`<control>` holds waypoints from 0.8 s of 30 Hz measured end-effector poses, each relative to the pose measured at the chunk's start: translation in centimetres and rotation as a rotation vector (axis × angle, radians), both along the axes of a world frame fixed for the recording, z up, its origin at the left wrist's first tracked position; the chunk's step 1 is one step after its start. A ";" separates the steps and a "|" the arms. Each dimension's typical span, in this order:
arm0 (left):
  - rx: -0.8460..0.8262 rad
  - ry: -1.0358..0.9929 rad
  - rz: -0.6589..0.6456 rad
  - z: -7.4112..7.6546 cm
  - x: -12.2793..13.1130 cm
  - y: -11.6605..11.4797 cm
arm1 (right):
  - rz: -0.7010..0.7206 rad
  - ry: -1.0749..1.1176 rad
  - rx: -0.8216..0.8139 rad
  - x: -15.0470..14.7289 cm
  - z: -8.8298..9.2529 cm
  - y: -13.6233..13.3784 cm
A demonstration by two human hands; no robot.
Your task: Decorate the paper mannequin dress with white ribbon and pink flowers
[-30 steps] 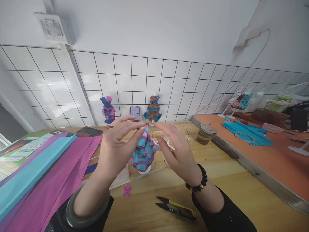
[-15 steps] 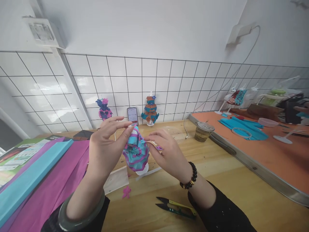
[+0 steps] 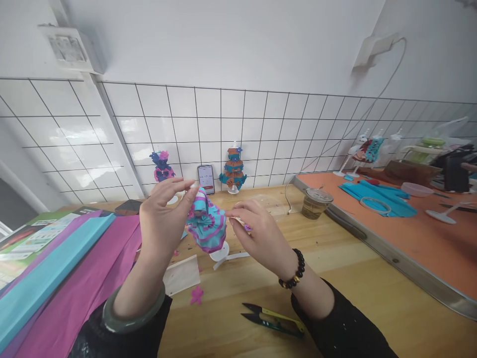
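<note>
A miniature dress (image 3: 210, 231) of turquoise crepe-like material with purple trim sits on a small stand whose white round base (image 3: 219, 252) shows below it, tilted. My left hand (image 3: 164, 214) pinches the top of this dress form between thumb and fingers. On the dress's right edge, the thumb and index finger of my right hand (image 3: 259, 233) are closed at the ruffle. A purple bit (image 3: 247, 227) shows by my right fingers. Below lie a pink flower cutout (image 3: 197, 295), a white strip (image 3: 233, 257) and yellow-handled thread snips (image 3: 274, 319).
Two more dressed miniature stands, one blue and pink (image 3: 162, 166), one brown and teal (image 3: 233, 169), flank an upright phone (image 3: 206, 179). Coloured sheets (image 3: 85, 268) lie left. A lidded cup (image 3: 316, 203) stands beside the orange table (image 3: 421, 253), where a person's hand shows at the far right.
The dress has shifted left and slightly up, leaning over more, with my left hand moving along. My right hand stays at its right edge. At far right a dark phone-like object has appeared.
</note>
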State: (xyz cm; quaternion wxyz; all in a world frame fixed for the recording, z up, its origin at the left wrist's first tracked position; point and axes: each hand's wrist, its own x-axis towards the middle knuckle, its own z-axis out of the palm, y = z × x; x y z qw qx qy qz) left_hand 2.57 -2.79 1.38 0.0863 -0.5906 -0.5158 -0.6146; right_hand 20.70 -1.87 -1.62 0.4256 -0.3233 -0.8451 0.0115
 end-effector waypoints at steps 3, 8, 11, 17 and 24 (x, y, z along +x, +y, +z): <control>-0.034 0.014 -0.016 -0.2 -0.1 0.2 | -0.026 -0.014 -0.027 0.2 -0.1 0.3; -0.083 0.090 -0.105 -0.4 -0.1 0.2 | -0.143 -0.129 -0.171 1.1 -0.1 1.0; -0.087 0.139 -0.159 -0.6 -0.1 0.3 | -0.206 -0.265 -0.301 2.2 -1.1 1.7; -0.059 0.198 -0.192 -0.5 0.2 0.5 | -0.150 -0.382 -0.398 4.2 -6.3 2.5; -0.061 0.271 -0.249 -0.5 0.5 0.4 | -0.085 -0.434 -0.371 4.6 -10.3 1.4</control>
